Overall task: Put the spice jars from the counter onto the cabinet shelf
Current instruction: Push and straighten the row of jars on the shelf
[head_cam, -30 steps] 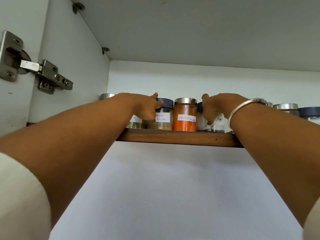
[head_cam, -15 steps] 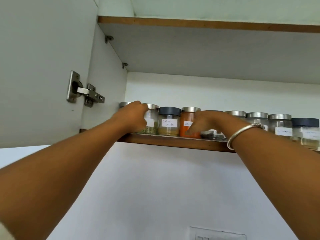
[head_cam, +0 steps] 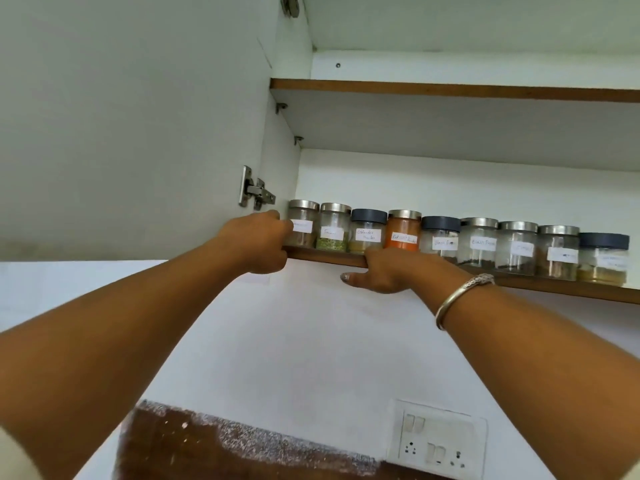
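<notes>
Bare forearms; silver bangle (head_cam: 457,294) on right wrist; cream sleeve (head_cam: 14,459) left.

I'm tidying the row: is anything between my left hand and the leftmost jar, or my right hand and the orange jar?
Nothing visible. The left hand is right beside the leftmost jar; the right hand sits on the shelf edge directly below the red chilli powder jar, nothing between.
</notes>
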`<move>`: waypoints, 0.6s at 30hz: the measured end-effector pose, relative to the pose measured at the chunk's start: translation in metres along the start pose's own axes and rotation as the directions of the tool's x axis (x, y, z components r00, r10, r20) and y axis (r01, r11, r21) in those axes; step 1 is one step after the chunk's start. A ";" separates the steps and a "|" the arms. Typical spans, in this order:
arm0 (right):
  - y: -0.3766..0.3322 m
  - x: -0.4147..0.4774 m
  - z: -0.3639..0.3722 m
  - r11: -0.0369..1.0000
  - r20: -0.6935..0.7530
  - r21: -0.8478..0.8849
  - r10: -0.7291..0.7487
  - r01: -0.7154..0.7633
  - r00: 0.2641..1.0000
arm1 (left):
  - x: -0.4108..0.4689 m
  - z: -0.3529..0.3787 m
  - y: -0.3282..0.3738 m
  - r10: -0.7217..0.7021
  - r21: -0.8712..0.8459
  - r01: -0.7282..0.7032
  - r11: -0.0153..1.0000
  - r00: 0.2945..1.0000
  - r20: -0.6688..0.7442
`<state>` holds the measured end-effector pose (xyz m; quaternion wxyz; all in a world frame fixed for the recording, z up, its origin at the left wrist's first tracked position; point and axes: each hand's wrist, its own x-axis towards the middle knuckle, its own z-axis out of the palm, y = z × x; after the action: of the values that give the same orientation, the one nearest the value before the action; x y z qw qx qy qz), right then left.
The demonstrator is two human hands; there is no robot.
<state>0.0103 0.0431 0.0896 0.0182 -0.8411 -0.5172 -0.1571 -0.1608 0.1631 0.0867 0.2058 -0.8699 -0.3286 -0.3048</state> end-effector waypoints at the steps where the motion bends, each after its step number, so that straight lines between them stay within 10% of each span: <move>1: -0.007 -0.007 0.001 0.999 -0.012 -0.054 0.002 -0.003 1.000 | -0.012 -0.006 0.000 -0.011 -0.014 0.011 1.000 1.000 0.006; 18: -0.110 -0.175 0.006 0.855 -0.161 0.106 -0.490 0.509 0.857 | -0.252 -0.136 0.006 -0.403 -0.163 0.374 0.913 0.890 -0.215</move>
<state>-0.1574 -0.0556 0.0201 0.0709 -0.6623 -0.7257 -0.1724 -0.3615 -0.0294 0.0178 0.1281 -0.7528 -0.4497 -0.4633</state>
